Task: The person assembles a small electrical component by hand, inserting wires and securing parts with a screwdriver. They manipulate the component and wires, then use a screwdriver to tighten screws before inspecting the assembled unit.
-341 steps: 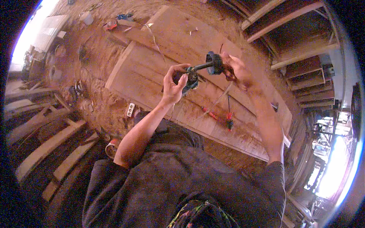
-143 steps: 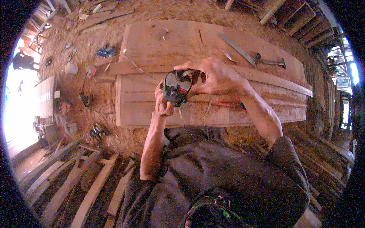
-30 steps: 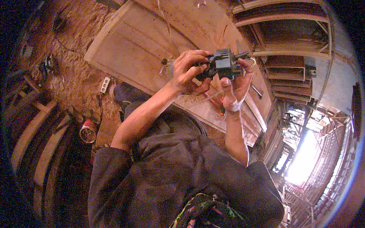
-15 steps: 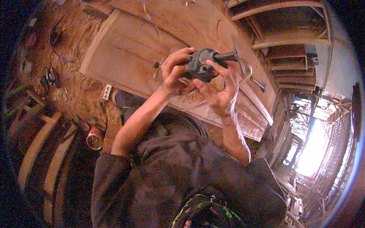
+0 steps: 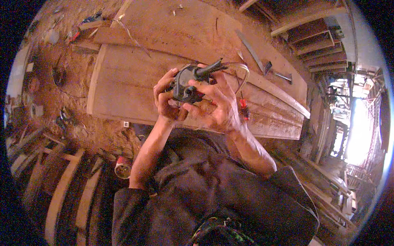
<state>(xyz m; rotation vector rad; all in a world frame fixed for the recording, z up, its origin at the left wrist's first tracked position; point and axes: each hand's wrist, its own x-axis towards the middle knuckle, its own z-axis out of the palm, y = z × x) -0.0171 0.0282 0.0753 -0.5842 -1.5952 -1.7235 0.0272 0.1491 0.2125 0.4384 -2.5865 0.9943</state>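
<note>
Up over the wooden panel I hold a dark rounded power-tool body (image 5: 189,78) with a thick cord sleeve sticking out on its right; its exact kind is unclear. My left hand (image 5: 167,98) is closed around its left side, fingers curled over the housing. On its right side, my right hand (image 5: 221,100) grips it with thumb and fingers around a round knob-like part. A pale thin cord (image 5: 246,76) loops away beyond my right hand. The tool's underside is hidden by my palms. Beside my right wrist, a red-and-black handled thing (image 5: 244,109) lies on the wood.
The large wooden panel (image 5: 127,82) lies across the bench. Farther right rest a long flat blade (image 5: 249,50) and a hammer-like tool (image 5: 282,76). A red can (image 5: 123,168) stands at the left. Curved timber pieces (image 5: 61,197) fill the lower left; shelves (image 5: 314,43) stand upper right.
My view has turned, and my hands with the tool now appear farther left and lower. The red-and-black handled thing has come into sight. Both hands keep hold of the tool.
</note>
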